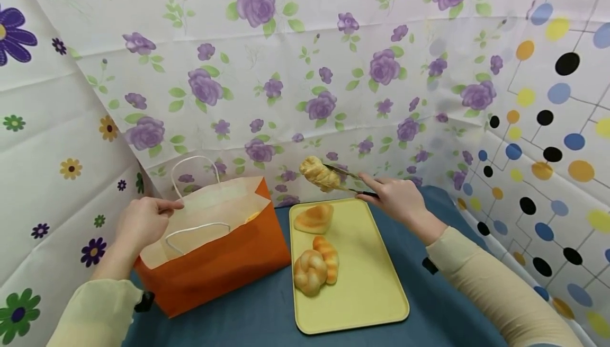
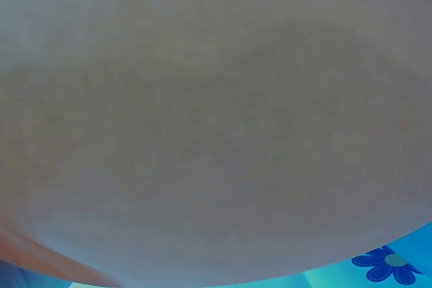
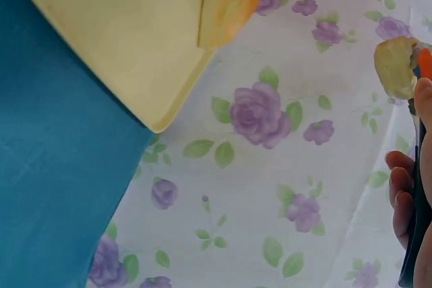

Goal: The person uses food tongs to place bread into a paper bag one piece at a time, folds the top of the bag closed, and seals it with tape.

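My left hand point(image 1: 145, 222) pinches the left rim of an orange paper bag point(image 1: 229, 259) with white string handles. The bag stands with its mouth spread and its pale inside showing; a bit of something yellow peeks out near its right rim. My right hand point(image 1: 395, 198) grips tongs point(image 1: 350, 189) with dark handles. Between the tong tips hangs a golden, twisted bread roll point(image 1: 320, 174), above the far edge of the yellow tray point(image 1: 362, 283). The right wrist view shows the same roll point(image 3: 397, 67) beside my right fingers point(image 3: 401, 200). A pale, blurred surface fills most of the left wrist view.
On the tray's left side lie a flat folded bread point(image 1: 314, 219), a striped roll point(image 1: 328, 259) and a knotted bun point(image 1: 310, 273). Blue cloth point(image 1: 257, 312) covers the table. Patterned curtains point(image 1: 286, 71) close in the back and both sides.
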`<state>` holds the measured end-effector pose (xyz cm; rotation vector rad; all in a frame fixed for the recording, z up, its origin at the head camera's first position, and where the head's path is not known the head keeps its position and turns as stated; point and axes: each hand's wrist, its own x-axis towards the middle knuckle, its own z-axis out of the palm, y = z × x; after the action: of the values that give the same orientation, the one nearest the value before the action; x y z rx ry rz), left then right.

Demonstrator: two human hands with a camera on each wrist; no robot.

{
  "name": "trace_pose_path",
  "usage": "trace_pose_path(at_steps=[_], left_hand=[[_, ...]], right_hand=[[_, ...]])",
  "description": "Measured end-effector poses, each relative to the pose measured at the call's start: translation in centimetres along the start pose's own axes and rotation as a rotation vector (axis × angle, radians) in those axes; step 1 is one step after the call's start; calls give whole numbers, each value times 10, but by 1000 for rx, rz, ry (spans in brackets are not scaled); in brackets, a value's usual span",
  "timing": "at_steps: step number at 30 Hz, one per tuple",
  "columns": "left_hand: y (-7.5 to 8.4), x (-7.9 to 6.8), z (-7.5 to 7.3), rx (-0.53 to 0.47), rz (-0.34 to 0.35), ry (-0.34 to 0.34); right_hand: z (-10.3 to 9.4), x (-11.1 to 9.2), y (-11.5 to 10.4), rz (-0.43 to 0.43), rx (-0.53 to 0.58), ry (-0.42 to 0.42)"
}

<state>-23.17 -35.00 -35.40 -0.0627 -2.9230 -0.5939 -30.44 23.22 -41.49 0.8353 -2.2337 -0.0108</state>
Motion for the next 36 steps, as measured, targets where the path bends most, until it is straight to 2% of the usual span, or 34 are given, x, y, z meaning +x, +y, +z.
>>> trace_pose_path(at_steps=[11,23,31,36], left_hand=[[-1,-3,2,-5,-5,4],[-1,-3,1,-3,0,9],[3,8,6,-22,23,27],[-3,1,0,-14,-1,23]], right_hand=[[-3,16,-14,-70,-18,97],[-5,25,-24,-111,5,98],[-1,20,-24,-100,22,161],[4,24,-28,-119,21,139]])
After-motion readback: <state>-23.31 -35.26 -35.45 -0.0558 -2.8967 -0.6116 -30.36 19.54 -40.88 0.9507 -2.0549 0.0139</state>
